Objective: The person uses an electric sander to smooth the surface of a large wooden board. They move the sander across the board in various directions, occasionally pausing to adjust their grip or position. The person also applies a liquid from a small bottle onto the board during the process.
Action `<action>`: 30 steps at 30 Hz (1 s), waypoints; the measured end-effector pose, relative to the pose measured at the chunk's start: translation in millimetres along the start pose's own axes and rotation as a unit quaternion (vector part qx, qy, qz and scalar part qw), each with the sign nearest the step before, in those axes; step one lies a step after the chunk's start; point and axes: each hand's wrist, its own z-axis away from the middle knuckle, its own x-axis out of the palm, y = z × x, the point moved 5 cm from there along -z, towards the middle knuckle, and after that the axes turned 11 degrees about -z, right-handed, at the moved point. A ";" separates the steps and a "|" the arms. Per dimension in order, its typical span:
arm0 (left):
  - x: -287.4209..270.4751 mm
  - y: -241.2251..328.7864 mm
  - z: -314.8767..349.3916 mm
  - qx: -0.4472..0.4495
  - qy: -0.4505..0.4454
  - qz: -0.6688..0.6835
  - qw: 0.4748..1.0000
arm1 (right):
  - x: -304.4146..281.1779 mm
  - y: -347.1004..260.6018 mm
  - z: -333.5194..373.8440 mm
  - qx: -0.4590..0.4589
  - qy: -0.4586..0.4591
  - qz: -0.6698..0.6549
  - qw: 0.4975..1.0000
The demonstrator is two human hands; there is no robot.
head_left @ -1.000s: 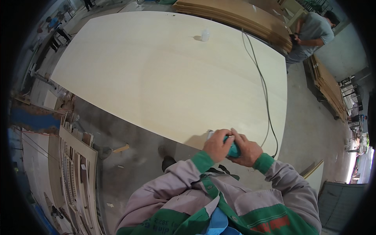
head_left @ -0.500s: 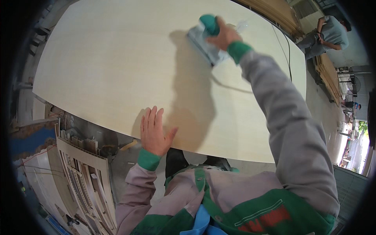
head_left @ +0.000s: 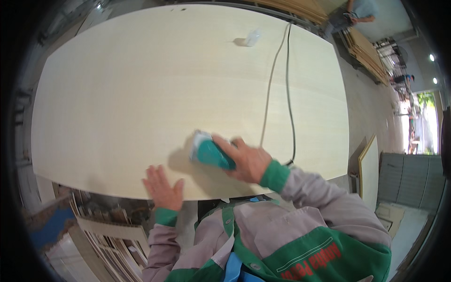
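A large pale wooden board (head_left: 141, 94) fills most of the view. My right hand (head_left: 246, 160) grips a teal and white electric sander (head_left: 209, 152) that rests flat on the board near its front edge. The sander's grey cable (head_left: 277, 84) loops away across the board toward the far side. My left hand (head_left: 164, 188) lies flat on the board's front edge with its fingers spread, holding nothing, a little left of the sander.
A small white object (head_left: 252, 38) lies near the board's far edge. Stacked boards (head_left: 108, 239) lean below the front left. Another person (head_left: 359, 11) stands at the far right beside a pile of wooden sheets (head_left: 366, 54). A panel (head_left: 369, 164) leans at the right.
My right hand has pulled the sander back from the far middle of the board to near the front edge. My left hand has shifted right along the front edge.
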 end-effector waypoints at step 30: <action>-38.3 343.2 -500.2 -0.024 0.038 0.313 0.949 | -273.3 332.9 40.0 0.218 0.329 -0.104 0.913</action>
